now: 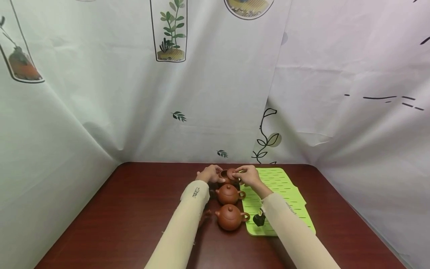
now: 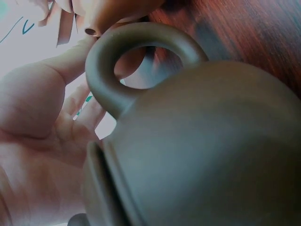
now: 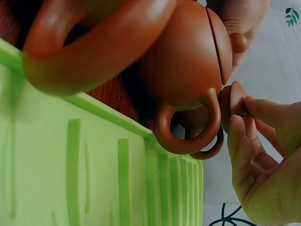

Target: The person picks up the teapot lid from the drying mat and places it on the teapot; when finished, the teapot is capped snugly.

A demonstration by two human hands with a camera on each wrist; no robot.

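Observation:
At the far end of a row of reddish-brown clay teapots, my left hand [image 1: 210, 174] holds the uncovered teapot [image 1: 227, 181] by its side. My right hand [image 1: 249, 176] pinches its round lid [image 1: 231, 173] by the knob, tilted beside the opening. In the right wrist view the lid [image 3: 233, 104] stands on edge between thumb and fingers. Nearer to me are a lidded middle teapot [image 1: 227, 195] and a lidded front teapot [image 1: 230, 218], handles to the right. The left wrist view is largely filled by a darker brown teapot [image 2: 202, 146], close under that hand.
Right of the row lies a light green ridged mat [image 1: 279, 183], partly under my right sleeve. A small black object [image 1: 259, 219] shows by that sleeve. My left sleeve partly covers another teapot [image 1: 203, 216]. White patterned cloth hangs behind the dark red table [image 1: 144, 213].

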